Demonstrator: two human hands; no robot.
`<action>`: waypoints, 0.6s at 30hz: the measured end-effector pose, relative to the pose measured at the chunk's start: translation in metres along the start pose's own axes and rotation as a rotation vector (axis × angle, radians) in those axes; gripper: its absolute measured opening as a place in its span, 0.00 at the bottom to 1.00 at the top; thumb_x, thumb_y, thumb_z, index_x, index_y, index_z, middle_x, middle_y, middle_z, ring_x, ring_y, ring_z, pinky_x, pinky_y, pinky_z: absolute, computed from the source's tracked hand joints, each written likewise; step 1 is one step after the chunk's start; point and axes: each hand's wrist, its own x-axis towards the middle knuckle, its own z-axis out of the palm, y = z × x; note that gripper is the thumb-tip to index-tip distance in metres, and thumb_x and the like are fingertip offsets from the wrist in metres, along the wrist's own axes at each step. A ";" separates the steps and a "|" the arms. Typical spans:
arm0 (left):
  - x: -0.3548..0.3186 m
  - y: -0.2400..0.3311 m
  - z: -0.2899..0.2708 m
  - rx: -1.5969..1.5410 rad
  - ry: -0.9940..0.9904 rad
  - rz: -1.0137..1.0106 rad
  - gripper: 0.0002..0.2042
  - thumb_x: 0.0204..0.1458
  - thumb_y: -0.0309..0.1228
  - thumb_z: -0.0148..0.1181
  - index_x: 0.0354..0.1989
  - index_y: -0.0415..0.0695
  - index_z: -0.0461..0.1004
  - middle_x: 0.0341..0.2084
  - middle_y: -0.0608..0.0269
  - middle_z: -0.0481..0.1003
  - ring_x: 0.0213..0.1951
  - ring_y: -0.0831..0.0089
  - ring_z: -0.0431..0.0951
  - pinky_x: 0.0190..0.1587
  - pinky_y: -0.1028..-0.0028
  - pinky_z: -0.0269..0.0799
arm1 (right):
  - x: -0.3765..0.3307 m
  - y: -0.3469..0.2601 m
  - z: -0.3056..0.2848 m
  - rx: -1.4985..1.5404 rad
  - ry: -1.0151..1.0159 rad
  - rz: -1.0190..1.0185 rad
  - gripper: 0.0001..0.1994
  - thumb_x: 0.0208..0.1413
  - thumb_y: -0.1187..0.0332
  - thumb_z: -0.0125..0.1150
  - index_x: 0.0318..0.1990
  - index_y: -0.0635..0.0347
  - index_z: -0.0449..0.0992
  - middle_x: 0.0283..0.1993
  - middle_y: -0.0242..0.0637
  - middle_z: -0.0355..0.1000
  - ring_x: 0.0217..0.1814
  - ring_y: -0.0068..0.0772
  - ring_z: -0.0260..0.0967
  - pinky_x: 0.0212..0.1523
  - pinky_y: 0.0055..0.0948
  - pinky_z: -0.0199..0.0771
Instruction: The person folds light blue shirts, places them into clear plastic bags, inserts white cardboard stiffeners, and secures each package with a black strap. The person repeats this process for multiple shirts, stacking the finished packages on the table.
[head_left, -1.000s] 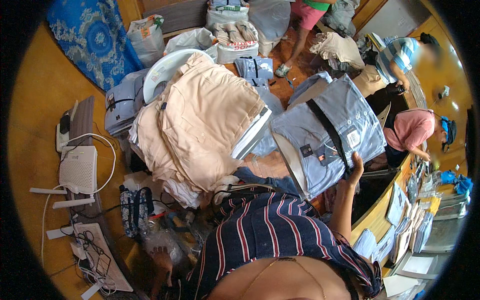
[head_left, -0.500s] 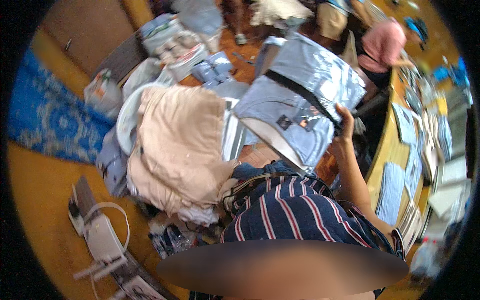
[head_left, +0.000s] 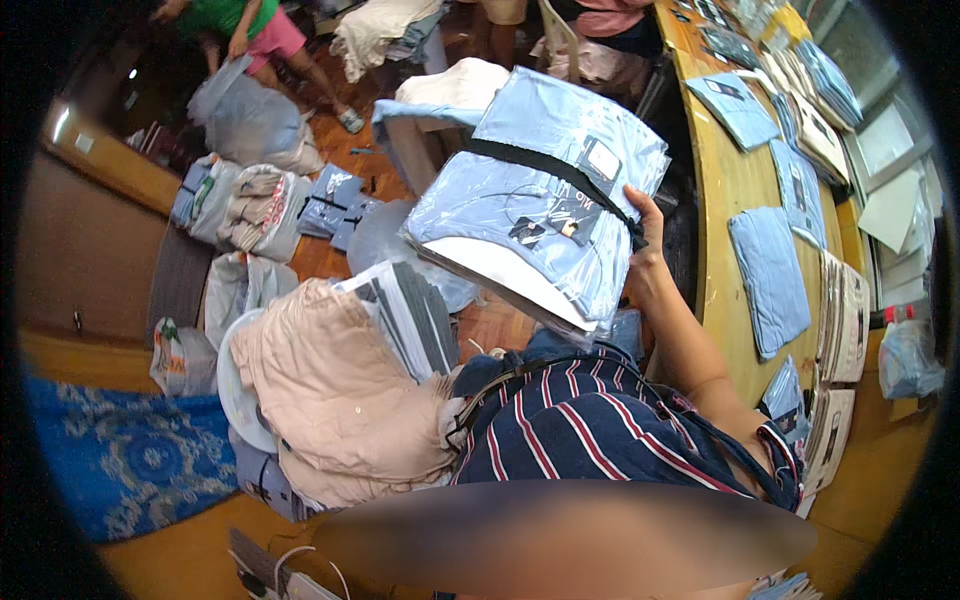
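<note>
A bundle of folded light blue garments in clear plastic (head_left: 530, 215) hangs tilted in front of me, bound across by a black strap (head_left: 550, 168). Dark tags show through the plastic. Closed on the bundle's right edge, beside the strap, is my right hand (head_left: 645, 225); its thumb lies on top, while the other fingers are mostly hidden. My left hand does not appear. To the left of the bundle a pile of beige cloth (head_left: 335, 400) rests over a white round tub (head_left: 238, 390), with a stack of grey and white sheets (head_left: 410, 320) beside it.
On the right runs a long wooden table (head_left: 715, 230) with folded blue garments (head_left: 768, 280). White plastic bags (head_left: 265, 210) and small blue bundles (head_left: 335, 205) sit on the floor. A person in green (head_left: 255, 25) stands at the far left near a large bag (head_left: 255, 120).
My view has swung, bringing the person in green and more of the table into sight. My right hand still grips the bundle, which now appears slightly farther left.
</note>
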 end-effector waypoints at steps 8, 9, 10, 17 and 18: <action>-0.080 0.246 -0.124 0.486 -0.366 0.588 0.31 0.46 0.54 0.39 0.56 0.49 0.51 0.55 0.52 0.51 0.54 0.47 0.51 0.53 0.52 0.47 | -0.006 -0.031 -0.018 0.161 0.024 -0.135 0.20 0.41 0.67 0.52 0.42 0.69 0.64 0.36 0.44 0.68 0.36 0.39 0.67 0.43 0.36 0.67; -0.107 0.295 -0.137 0.405 -0.321 0.816 0.31 0.46 0.54 0.39 0.56 0.49 0.51 0.55 0.52 0.50 0.54 0.47 0.51 0.53 0.52 0.47 | -0.005 -0.040 -0.021 0.175 0.019 -0.147 0.19 0.41 0.67 0.52 0.42 0.69 0.64 0.36 0.44 0.68 0.36 0.39 0.67 0.43 0.36 0.67; -0.133 0.345 -0.143 0.275 -0.287 1.091 0.31 0.46 0.55 0.40 0.53 0.45 0.56 0.51 0.50 0.55 0.52 0.48 0.54 0.52 0.52 0.48 | -0.002 -0.051 -0.019 0.174 0.052 -0.204 0.19 0.41 0.66 0.51 0.41 0.69 0.65 0.35 0.45 0.69 0.35 0.40 0.68 0.42 0.37 0.68; -0.270 0.562 -0.131 -0.290 -1.787 1.786 0.33 0.41 0.56 0.49 0.50 0.44 0.60 0.43 0.40 0.62 0.50 0.47 0.57 0.50 0.53 0.51 | 0.026 -0.163 -0.067 0.114 0.154 -0.662 0.15 0.42 0.63 0.52 0.33 0.69 0.69 0.31 0.44 0.70 0.31 0.37 0.69 0.38 0.31 0.70; -0.283 0.559 -0.113 -0.475 -1.899 1.750 0.34 0.41 0.57 0.46 0.49 0.40 0.60 0.44 0.40 0.61 0.50 0.48 0.58 0.50 0.53 0.51 | 0.022 -0.173 -0.070 0.118 0.135 -0.679 0.15 0.42 0.62 0.52 0.32 0.68 0.69 0.31 0.43 0.70 0.31 0.36 0.69 0.38 0.31 0.70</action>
